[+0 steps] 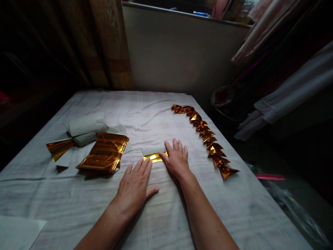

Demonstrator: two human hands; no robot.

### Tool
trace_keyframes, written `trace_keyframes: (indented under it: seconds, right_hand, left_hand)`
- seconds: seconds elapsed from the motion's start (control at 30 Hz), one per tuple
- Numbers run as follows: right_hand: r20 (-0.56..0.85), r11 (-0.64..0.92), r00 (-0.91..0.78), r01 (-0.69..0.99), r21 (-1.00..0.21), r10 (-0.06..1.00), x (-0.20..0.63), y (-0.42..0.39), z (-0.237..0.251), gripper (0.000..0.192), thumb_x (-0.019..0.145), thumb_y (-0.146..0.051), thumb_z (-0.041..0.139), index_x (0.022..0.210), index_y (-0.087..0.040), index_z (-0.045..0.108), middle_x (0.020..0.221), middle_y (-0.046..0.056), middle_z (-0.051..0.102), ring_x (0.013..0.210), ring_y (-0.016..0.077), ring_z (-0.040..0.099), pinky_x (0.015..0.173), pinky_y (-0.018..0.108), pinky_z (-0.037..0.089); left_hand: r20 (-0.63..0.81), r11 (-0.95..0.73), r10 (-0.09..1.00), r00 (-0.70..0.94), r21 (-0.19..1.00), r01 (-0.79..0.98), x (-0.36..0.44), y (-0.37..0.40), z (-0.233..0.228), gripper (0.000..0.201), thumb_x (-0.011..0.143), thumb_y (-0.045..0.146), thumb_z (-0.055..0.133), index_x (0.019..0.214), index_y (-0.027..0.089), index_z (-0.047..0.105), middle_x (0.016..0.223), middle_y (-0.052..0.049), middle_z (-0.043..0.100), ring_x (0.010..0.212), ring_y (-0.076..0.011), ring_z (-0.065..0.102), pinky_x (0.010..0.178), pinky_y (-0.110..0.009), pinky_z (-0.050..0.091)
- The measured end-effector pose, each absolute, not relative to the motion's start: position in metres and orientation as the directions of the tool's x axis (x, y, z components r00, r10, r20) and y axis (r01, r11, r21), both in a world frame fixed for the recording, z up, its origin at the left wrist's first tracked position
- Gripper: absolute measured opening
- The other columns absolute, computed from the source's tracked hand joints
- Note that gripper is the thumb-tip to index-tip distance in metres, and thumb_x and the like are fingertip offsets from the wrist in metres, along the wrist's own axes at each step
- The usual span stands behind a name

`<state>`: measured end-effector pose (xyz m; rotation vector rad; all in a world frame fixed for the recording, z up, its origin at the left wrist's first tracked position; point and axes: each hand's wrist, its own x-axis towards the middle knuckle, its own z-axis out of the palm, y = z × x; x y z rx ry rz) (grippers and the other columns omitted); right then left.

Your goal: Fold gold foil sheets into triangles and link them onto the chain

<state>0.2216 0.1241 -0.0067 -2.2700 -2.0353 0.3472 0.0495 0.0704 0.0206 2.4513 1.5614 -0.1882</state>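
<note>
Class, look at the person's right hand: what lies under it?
Under the right hand lies a folded gold foil strip on the white cloth; its left end shows, the rest is covered. The left hand rests beside it.

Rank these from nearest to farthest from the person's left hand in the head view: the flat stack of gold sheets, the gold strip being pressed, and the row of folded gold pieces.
From the left hand:
1. Gold strip, touching its fingertips, just ahead.
2. Stack of gold sheets, to the left on the cloth.
3. Row of folded gold pieces, far right, beyond the right hand.
</note>
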Motion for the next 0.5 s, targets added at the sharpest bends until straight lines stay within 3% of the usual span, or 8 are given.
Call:
trace_keyframes:
  seconds: [0.5]
  right_hand:
    - [0.011,-0.064,0.07,0.955,-0.29,0.997,0.225,0.124,-0.014,0.053,0.097,-0.044,0.049,0.146,-0.023,0.046,0.158,0.017,0.033,0.147,0.0329,0.024,0.115,0.056,0.017]
  left_hand:
    - [-0.155,-0.443,0.878,0.454,0.099,0.891,0.026,0.066,0.015,0.073,0.086,0.048,0.065,0.148,0.015,0.042,0.156,-0.017,0.034,0.145,-0.0346,0.033,0.116,-0.057,0.029]
